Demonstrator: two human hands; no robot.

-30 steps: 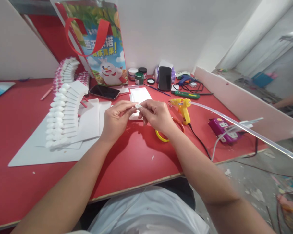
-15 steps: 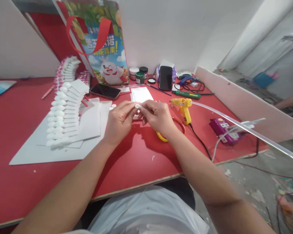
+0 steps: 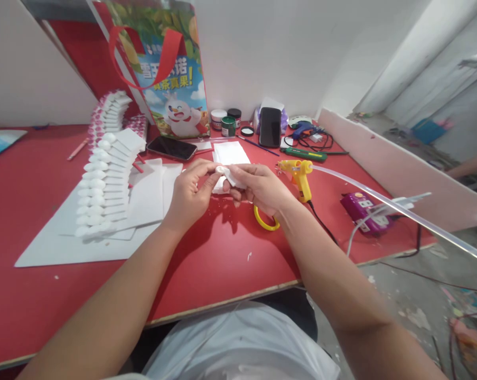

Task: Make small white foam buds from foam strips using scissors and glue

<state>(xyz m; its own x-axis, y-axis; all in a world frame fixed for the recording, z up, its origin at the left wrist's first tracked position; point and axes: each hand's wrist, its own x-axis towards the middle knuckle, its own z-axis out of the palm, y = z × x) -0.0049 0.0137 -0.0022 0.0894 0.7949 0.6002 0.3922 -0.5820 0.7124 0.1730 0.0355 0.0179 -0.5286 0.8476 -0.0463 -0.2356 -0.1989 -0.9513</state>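
Note:
A small white strip [image 3: 232, 178] with a rounded, curled end is held between my two hands above the red table; whether it is foam or paper I cannot tell. My left hand [image 3: 190, 192] pinches the curled end with thumb and forefinger. On the strip's other end, my right hand [image 3: 264, 187] closes its thumb over the fingers. Just below lies another white piece [image 3: 219, 187], partly covered by the hands. A yellow loop [image 3: 267, 220], which looks like a scissors handle, rests under my right wrist.
White petal-shaped pieces on stems [image 3: 97, 190] are lined up on white sheets [image 3: 75, 248] at left. A yellow glue gun [image 3: 297, 171] with a long clear stick lies right, near a purple power block [image 3: 365, 211]. Behind are phones [image 3: 171, 148], paint jars [image 3: 227, 125] and a printed bag [image 3: 175, 79].
My right hand has turned and shifted slightly right, showing more of the white strip. My left fingers still pinch its curled end. The orange loop beside the yellow one is now hidden.

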